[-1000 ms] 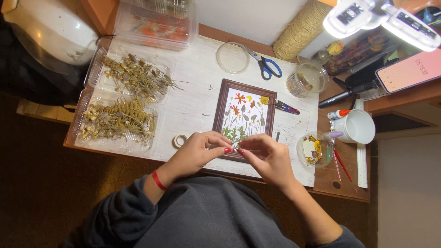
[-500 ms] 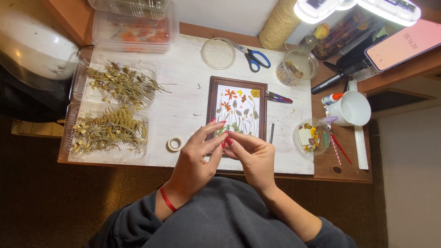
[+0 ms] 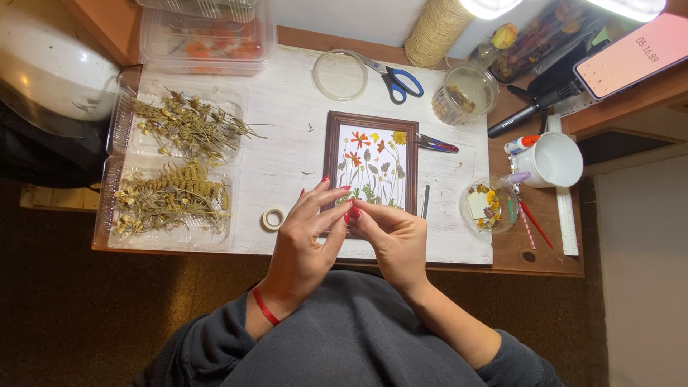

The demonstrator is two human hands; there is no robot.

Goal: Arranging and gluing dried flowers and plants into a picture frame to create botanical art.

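The white board (image 3: 287, 154) covers most of the wooden desk (image 3: 545, 251), its paint scuffed and matte; on its left lie 2 clear plastic trays (image 3: 115, 172) of brittle dried stems, tan and olive. At the centre sits the brown picture frame (image 3: 330, 154), rectangular, holding pressed flowers in orange, yellow and green on white; its near edge is hidden behind the hands. The left hand (image 3: 304, 240) and right hand (image 3: 390, 240) meet fingertip to fingertip just over that edge, fingers narrowed in a pinch on something too small to make out; I cannot tell what it is. Beside the left hand lies a small tape roll (image 3: 272, 218); a glass jar (image 3: 489, 206) of petals stands right of the frame. Judging from this, a dropped or crushed fragment is the risk, since pressed petals crumble under pressure; a wrist could also nudge the frame.
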